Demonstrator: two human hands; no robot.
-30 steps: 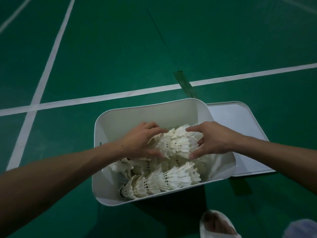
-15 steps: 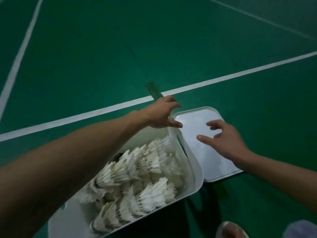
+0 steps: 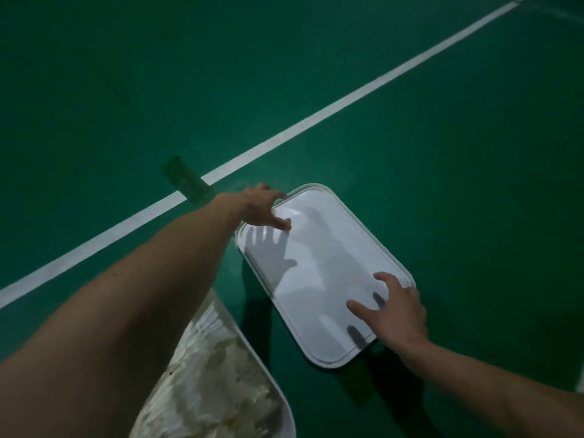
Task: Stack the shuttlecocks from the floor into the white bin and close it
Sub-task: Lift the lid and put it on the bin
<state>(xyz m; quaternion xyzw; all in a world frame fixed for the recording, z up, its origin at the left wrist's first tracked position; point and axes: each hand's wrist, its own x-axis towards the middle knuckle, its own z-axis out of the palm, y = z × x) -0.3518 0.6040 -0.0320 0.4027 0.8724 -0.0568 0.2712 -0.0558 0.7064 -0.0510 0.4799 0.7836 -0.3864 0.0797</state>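
The white bin lid (image 3: 319, 267) lies flat on the green floor, right of centre. My left hand (image 3: 260, 205) reaches over its far left corner with fingers spread, fingertips at the rim. Over the lid's near right corner is my right hand (image 3: 395, 308), fingers spread and slightly bent, holding nothing. The white bin (image 3: 271, 368) shows only in part at the bottom, left of the lid, with blurred white shuttlecocks (image 3: 218, 384) piled inside. My left forearm crosses over the bin and hides much of it.
A white court line (image 3: 316, 116) runs diagonally across the green floor behind the lid. A strip of green tape (image 3: 185, 180) lies across that line near my left wrist. Bare green floor surrounds the lid on the right and far side.
Both hands have left the shuttlecocks in the bin and moved right to the lid's corners. The view has swung right, so the bin has slid to the bottom left.
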